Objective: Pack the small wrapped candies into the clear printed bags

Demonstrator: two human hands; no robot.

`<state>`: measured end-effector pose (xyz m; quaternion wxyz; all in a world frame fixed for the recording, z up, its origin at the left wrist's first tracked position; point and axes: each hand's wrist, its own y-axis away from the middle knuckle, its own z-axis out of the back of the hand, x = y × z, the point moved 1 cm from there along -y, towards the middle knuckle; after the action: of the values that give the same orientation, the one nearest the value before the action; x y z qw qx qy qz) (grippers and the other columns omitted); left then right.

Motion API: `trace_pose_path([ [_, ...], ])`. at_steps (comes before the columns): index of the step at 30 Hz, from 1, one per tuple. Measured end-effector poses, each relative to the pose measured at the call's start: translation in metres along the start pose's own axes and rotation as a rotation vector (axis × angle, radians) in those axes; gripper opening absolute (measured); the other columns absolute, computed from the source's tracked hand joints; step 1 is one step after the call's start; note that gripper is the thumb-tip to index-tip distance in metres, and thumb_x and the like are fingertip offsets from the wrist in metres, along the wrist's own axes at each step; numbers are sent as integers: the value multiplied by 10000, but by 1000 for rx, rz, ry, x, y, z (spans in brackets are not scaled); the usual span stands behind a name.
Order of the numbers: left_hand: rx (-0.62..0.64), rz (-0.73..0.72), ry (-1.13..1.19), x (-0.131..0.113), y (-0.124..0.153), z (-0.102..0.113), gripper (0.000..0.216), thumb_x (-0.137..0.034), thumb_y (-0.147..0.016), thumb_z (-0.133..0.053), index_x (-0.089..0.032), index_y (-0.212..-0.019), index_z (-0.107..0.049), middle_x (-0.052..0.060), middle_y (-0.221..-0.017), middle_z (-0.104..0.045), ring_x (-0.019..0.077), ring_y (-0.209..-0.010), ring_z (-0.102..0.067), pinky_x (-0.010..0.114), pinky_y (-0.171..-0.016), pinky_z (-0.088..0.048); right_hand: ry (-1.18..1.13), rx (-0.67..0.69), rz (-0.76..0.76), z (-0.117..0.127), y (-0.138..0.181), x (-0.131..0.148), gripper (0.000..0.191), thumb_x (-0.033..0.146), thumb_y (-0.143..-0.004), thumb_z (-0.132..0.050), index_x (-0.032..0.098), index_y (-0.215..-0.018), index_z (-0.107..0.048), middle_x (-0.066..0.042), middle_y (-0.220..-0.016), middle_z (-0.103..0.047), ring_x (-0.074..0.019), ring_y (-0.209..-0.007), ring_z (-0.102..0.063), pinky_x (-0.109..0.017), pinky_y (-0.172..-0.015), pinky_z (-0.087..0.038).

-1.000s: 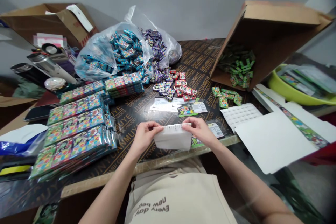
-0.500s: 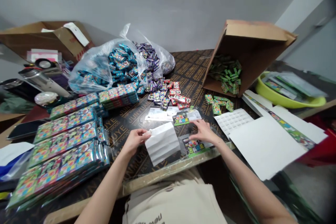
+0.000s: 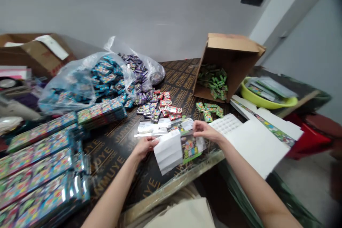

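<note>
My left hand (image 3: 145, 146) pinches the left edge of a white, creased sheet of paper (image 3: 169, 153), which is tilted above the table. Close by on the right, my right hand (image 3: 205, 130) has its fingers curled at the upper edge of a clear plastic bag with colourful print and a green strip (image 3: 191, 148). The paper's right edge overlaps or meets the bag's left side. Behind the hands lies another printed bag (image 3: 177, 127), beside clear packets with white labels (image 3: 149, 127). Small red packets (image 3: 171, 109) and purple packets (image 3: 151, 111) lie beyond them.
Stacked multicoloured packs (image 3: 45, 164) fill the left side. Plastic bags of blue packets (image 3: 107, 78) and purple ones stand behind. A tipped cardboard box (image 3: 235, 48) holds green packets (image 3: 215, 78). White card sheets (image 3: 248, 146) and a yellow basin (image 3: 260, 99) are right.
The view has swung right, so the table's things sit further left. The paper has moved right towards the printed bag. My right hand's spread fingers have closed at the bag's upper edge.
</note>
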<state>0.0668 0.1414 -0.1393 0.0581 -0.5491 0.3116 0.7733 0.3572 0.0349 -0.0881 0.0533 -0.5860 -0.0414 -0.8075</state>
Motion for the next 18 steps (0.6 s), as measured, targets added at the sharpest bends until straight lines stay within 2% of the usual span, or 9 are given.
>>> trace_pose_path([
  [2,0,-38,-102,-12,-9,-23,332,-435,-534,-654,-145,-681,-587,19,-628,-587,179,-632,-567,274,-586,-419,234,76,-10,-19,-6,0,265,351,-719,-637,163,-832,-488,13,-722,-527,-132,-678,-516,-262,-653,-403],
  [3,-8,-62,-157,-17,-12,-32,302,-431,-555,-634,-153,-659,-579,22,-614,-571,201,-656,-568,285,-593,-411,401,58,-24,-29,-8,-3,240,340,-724,-633,162,-833,-513,12,-709,-535,-142,-685,-520,-289,-686,-403],
  [5,-27,-116,-304,-23,-19,-41,245,-404,-574,-610,-164,-578,-562,41,-588,-539,264,-727,-563,320,-625,-397,509,-27,-64,-40,-13,-16,243,292,-673,-684,170,-849,-569,-17,-777,-573,-192,-805,-529,-382,-817,-356],
  [7,-110,-213,-621,-27,-26,-41,230,-403,-617,-563,-176,-594,-595,66,-649,-546,300,-788,-555,344,-661,-392,665,-98,-2,-28,-14,-31,427,361,-613,-732,206,-982,-582,-78,-1034,-559,-257,-1008,-473,-440,-905,-276],
  [8,-144,-267,-786,-28,-29,-40,260,-411,-640,-543,-175,-704,-631,82,-723,-563,307,-809,-553,354,-673,-397,739,-167,28,-12,-12,-38,519,412,-601,-734,226,-1055,-563,-99,-1156,-507,-280,-1093,-421,-454,-932,-241],
  [10,-280,-388,-987,-30,-31,-43,399,-420,-702,-485,-166,-984,-606,108,-847,-564,307,-849,-547,365,-684,-415,864,-390,25,42,-2,-46,612,494,-627,-691,242,-1156,-511,-118,-1303,-393,-298,-1199,-324,-459,-958,-210],
  [12,-364,-555,-1041,-34,-27,-60,439,-397,-760,-435,-145,-1101,-548,133,-934,-555,297,-885,-544,382,-722,-431,940,-685,-143,116,15,-51,539,477,-710,-623,216,-1167,-506,-139,-1330,-361,-297,-1236,-280,-446,-956,-228],
  [16,-274,-963,-922,-32,-14,-142,321,-325,-813,-440,-172,-1063,-570,148,-1131,-539,270,-1054,-515,395,-863,-427,1057,-1034,-649,263,49,-66,533,461,-831,-444,163,-1270,-391,-177,-1381,-281,-311,-1280,-201,-479,-950,-244],
  [18,-138,-1167,-888,-23,-9,-192,335,-323,-807,-473,-221,-1116,-551,118,-1206,-537,262,-1120,-493,408,-902,-420,1058,-1090,-730,314,61,-75,502,420,-883,-329,118,-1283,-363,-211,-1371,-277,-318,-1273,-208,-492,-936,-254],
])
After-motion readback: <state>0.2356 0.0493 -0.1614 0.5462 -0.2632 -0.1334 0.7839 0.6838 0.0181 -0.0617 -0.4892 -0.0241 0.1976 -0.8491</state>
